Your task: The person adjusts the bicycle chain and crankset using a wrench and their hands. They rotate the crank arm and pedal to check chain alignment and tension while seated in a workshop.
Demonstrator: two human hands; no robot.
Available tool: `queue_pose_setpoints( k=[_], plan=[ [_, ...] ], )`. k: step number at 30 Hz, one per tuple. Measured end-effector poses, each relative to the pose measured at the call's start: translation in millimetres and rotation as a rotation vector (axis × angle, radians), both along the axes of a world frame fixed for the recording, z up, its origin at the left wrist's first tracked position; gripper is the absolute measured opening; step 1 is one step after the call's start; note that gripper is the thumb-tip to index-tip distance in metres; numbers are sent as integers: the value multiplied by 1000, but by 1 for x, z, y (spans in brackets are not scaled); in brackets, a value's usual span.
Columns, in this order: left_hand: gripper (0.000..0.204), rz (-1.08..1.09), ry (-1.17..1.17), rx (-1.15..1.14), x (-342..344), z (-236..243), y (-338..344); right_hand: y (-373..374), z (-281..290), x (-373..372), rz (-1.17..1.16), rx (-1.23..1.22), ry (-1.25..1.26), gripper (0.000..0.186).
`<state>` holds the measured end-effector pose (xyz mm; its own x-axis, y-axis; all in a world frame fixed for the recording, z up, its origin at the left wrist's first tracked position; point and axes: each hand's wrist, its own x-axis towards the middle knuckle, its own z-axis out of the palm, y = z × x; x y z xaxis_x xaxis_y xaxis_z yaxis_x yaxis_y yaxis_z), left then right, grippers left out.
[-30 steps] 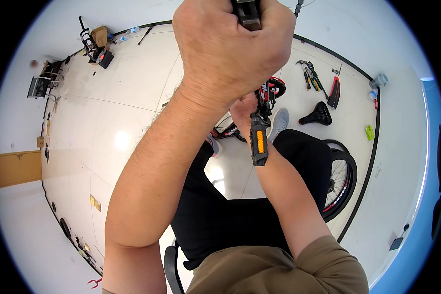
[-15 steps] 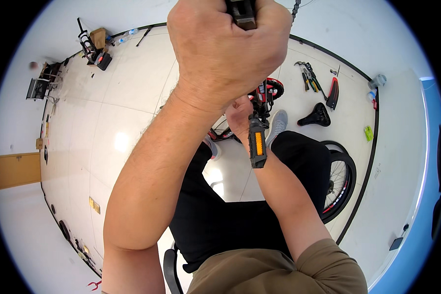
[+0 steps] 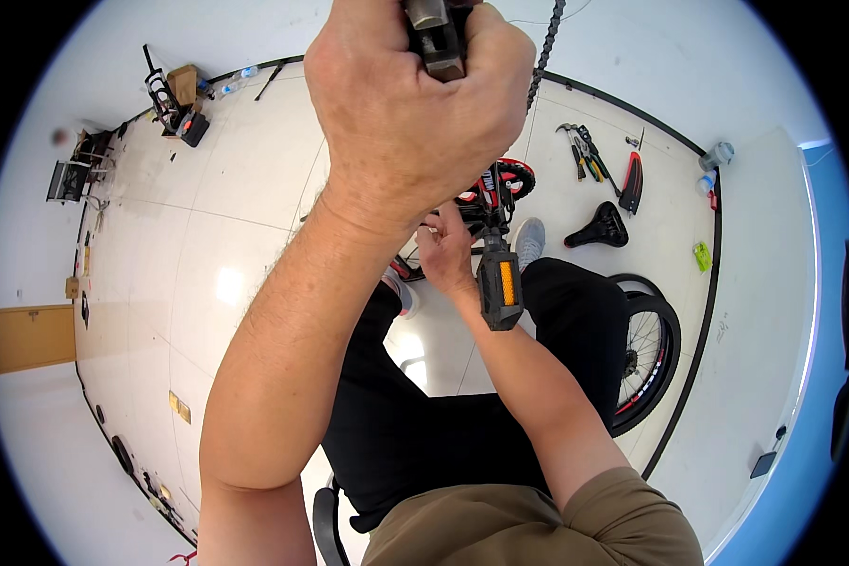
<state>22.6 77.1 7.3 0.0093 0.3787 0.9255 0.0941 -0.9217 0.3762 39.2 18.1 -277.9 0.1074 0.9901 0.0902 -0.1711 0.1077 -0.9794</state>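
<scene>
Close to the camera at the top, my left hand (image 3: 406, 123) is closed round a dark metal tool with a squared, slotted end (image 3: 439, 52); the rest of it lies inside the fist or above the picture. A bicycle chain (image 3: 544, 61) hangs just right of this fist, its upper end out of view. Lower down, my right hand (image 3: 446, 253) has its fingers curled together beside the red and black bicycle (image 3: 492, 193); what they hold, if anything, is hidden. A black pedal (image 3: 500, 288) with an orange reflector sticks up right of that wrist.
On the floor to the right lie a hammer and pliers (image 3: 585, 156), a red and black mudguard (image 3: 631, 181), a saddle (image 3: 599, 226) and wheels (image 3: 649, 363). A bicycle fork (image 3: 165, 94) and a cardboard box (image 3: 185, 85) stand far left. My shoe (image 3: 530, 241) is beside the bicycle.
My left hand has shifted slightly left and down with the tool, and more of the chain shows. The right hand has moved left and its fingers have come into view.
</scene>
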Motion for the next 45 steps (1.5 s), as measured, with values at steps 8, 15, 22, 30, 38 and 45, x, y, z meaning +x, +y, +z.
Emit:
queue_pose_setpoints(
  k=[8,15,22,30,38,45],
  plan=[
    [21,123,94,34,-1,5,-6,-2,-3,2,64,-188,-7,62],
    [23,154,54,-38,-1,2,-4,18,13,15,129,-322,116,80],
    [25,314,131,14,0,11,-15,15,23,17,117,-211,-34,85],
    [28,248,58,97,0,5,-7,18,15,23,157,-82,-165,86],
    [28,268,119,64,0,11,-10,21,6,30,94,67,-251,89],
    [26,224,47,112,1,4,-3,14,17,22,91,-9,-174,91]
  ],
)
